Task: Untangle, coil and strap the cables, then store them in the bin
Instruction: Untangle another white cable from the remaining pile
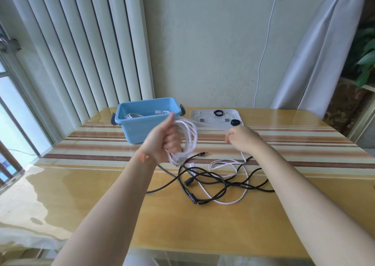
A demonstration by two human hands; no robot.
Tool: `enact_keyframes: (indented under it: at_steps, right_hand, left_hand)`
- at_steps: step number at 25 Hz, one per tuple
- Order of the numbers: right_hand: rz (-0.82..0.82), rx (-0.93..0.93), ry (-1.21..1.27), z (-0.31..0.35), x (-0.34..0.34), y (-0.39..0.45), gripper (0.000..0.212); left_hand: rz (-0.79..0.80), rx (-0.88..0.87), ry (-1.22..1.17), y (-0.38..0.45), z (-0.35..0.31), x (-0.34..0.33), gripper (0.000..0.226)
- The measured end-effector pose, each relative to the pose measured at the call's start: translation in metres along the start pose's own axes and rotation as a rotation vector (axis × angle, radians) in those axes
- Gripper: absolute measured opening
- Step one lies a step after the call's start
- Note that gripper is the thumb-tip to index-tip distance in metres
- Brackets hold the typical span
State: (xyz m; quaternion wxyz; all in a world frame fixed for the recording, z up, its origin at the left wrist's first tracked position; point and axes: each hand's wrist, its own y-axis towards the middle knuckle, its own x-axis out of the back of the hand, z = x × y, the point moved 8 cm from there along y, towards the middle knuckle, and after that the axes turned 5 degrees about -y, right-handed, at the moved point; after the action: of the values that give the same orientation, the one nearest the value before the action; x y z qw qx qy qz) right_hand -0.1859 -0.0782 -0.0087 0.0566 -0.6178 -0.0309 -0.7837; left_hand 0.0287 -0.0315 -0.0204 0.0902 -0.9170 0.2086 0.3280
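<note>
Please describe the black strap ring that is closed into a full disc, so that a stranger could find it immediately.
Behind the cables, right of the blue bin, lies a white tray. The strap disc sits at its front right corner. Unlike the open ring behind it, its centre looks filled.

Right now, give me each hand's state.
Left hand: grips the white cable coil.
Right hand: pinches that cable's loose run.

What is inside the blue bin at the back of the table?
Inside the blue bin lies one coiled white cable with a grey plug. The near wall hides the bin's floor, so anything more there cannot be seen.
</note>
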Motion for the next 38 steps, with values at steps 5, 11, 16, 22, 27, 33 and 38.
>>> enact_keyframes:
  at_steps: [5, 11, 16, 22, 27, 33, 38]
  right_hand:
    - [0.266, -0.054, -0.398, -0.01, -0.012, -0.014, 0.039]
    - [0.094, 0.229, 0.797, 0.076, 0.011, -0.024, 0.026]
    - [0.227, 0.237, 0.848, 0.077, -0.006, -0.026, 0.034]
    - [0.297, 0.231, 0.562, 0.064, -0.028, -0.029, 0.021]
    - [0.474, 0.342, 0.027, 0.094, -0.044, -0.047, 0.043]
    - [0.3, 0.378, 0.118, 0.109, -0.023, -0.049, 0.02]
    - [-0.087, 0.414, -0.087, 0.116, 0.003, -0.045, 0.012]
  left_hand:
    - [-0.314, -0.109, -0.24, -0.001, 0.004, 0.044, 0.068]
    - [-0.056, 0.211, 0.169, 0.005, 0.035, -0.01, 0.058]
    - [0.062, 0.177, 0.045, 0.0, 0.032, -0.019, 0.058]
    - [-0.25, -0.303, -0.738, 0.001, -0.002, 0.018, 0.055]
    - [-0.577, -0.477, 0.006, 0.001, -0.004, 0.01, 0.041]
    - [-0.512, -0.408, 0.875, 0.006, -0.007, -0.022, 0.04]
    - [-0.549, -0.317, 1.002, 0.012, -0.013, -0.015, 0.04]
